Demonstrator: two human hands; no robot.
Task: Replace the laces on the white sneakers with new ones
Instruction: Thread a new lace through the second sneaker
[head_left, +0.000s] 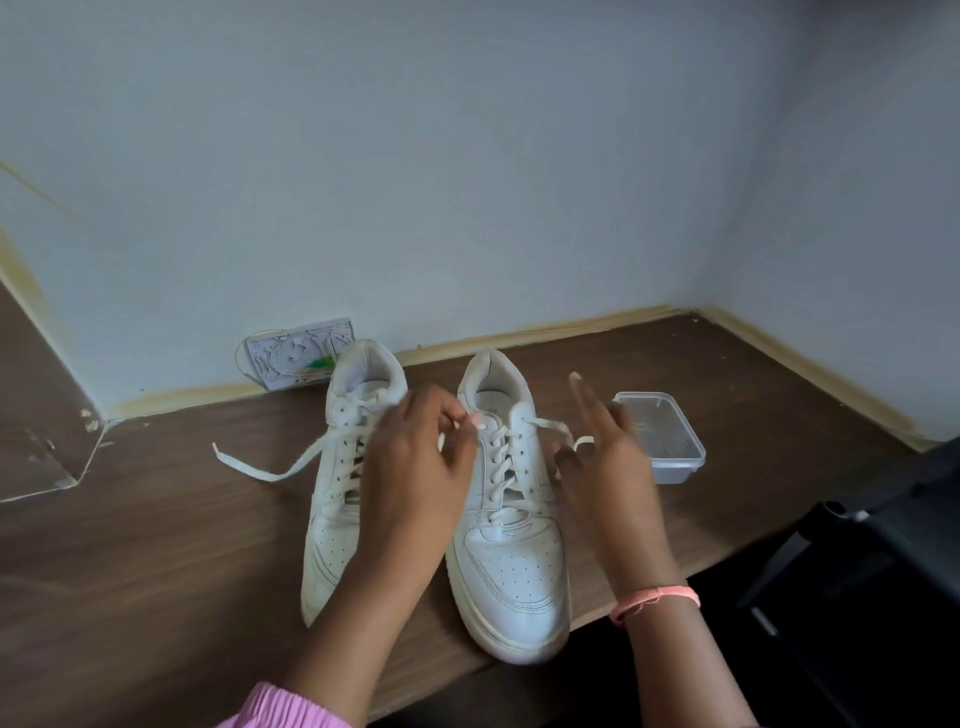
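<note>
Unlacing right-hand sneaker, both sneakers toe-toward the person on table.

Left hand (415, 457) pinches lace (493, 447) at top eyelets of sneaker (511, 519), likely to loosen it; right hand (602, 452), just beside, seems to pinch the free end, index finger straight, probably keeping it taut.

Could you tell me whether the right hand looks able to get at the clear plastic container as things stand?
Probably yes. The right hand hangs right beside the clear plastic container, which sits open-topped on the wooden table with nothing between them. A lace end looks caught in its fingers, so it may need freeing first.
</note>
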